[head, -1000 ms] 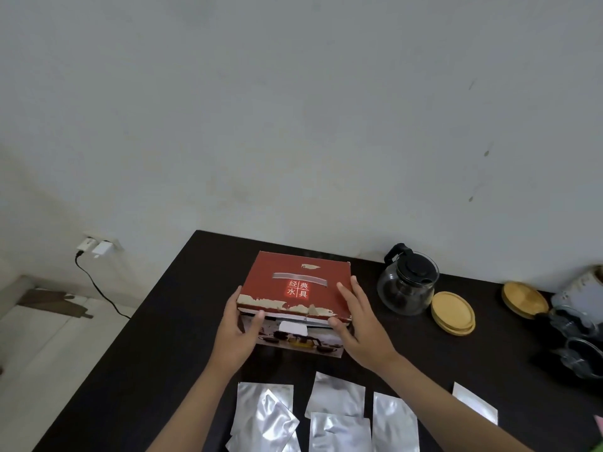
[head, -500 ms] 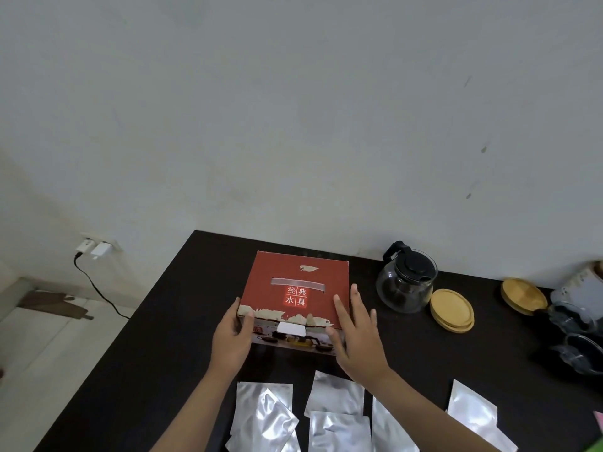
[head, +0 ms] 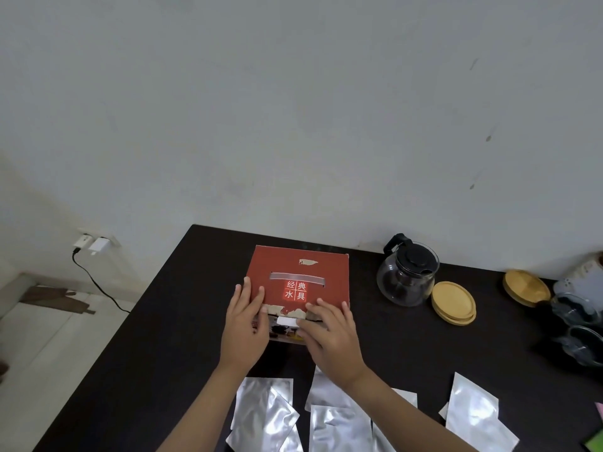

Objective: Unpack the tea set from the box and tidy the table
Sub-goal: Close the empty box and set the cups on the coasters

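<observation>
A red tea set box (head: 303, 272) with white Chinese characters on its lid lies flat on the black table (head: 156, 337). My left hand (head: 243, 324) rests on the box's near left corner, fingers spread over the lid edge. At the near right edge my right hand (head: 329, 331) covers the front face, its fingers by a white tab (head: 287, 321). Both hands press on the box. The box's contents are hidden.
A glass teapot (head: 408, 275) with a black lid stands right of the box, beside stacked wooden lids (head: 453, 303). Another wooden lid (head: 525, 287) and glass cups (head: 577, 324) sit far right. Several silver foil packets (head: 267, 415) lie along the near edge. The table's left edge drops to the floor.
The lid, lifted a second ago, now lies down on the box. Both hands have moved inward to the box's front edge near the white tab.
</observation>
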Tool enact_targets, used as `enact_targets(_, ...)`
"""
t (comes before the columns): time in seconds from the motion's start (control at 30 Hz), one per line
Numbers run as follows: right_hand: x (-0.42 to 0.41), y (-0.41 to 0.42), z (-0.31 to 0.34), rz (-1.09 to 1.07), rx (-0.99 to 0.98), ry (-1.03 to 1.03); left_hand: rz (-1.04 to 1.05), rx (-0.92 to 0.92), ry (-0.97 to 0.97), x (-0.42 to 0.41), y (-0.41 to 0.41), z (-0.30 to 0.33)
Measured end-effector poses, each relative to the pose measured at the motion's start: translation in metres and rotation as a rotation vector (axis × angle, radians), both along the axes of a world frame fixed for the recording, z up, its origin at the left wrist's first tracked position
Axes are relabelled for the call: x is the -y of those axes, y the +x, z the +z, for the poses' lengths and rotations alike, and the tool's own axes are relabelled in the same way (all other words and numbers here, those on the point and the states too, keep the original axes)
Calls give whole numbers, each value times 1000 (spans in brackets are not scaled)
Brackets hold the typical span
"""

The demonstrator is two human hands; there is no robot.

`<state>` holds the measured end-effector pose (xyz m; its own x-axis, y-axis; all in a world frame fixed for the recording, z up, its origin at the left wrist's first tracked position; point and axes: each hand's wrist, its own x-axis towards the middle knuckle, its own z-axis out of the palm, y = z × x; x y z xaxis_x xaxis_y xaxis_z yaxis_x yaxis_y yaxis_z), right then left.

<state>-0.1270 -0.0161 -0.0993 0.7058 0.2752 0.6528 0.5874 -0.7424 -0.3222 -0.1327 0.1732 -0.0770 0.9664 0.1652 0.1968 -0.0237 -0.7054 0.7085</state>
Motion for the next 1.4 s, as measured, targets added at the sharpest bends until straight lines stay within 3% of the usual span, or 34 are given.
enact_targets(0.23,-15,0,15,-198,-222,117,-2,6,-26,0,-2,-2)
enact_targets(0.37,-14,-2,19,-368,-547,245,-4,36,-63,1,-3,-3)
enact_targets(0.5,-6,-3,20,-225,-765,503,196,-92,-426,11,-9,3)
enact_targets(0.6,-7,-3,20,-252,-782,550,300,-146,-674,18,-7,6)
enact_targets(0.8,-6,20,27,-240,-724,630,251,-110,-642,16,21,14)
enact_targets(1.1,-13,103,29,-276,-683,565,239,-161,-652,10,108,15)
enact_targets(1.4,-16,128,18,-319,-649,515,228,-238,-614,11,139,5)
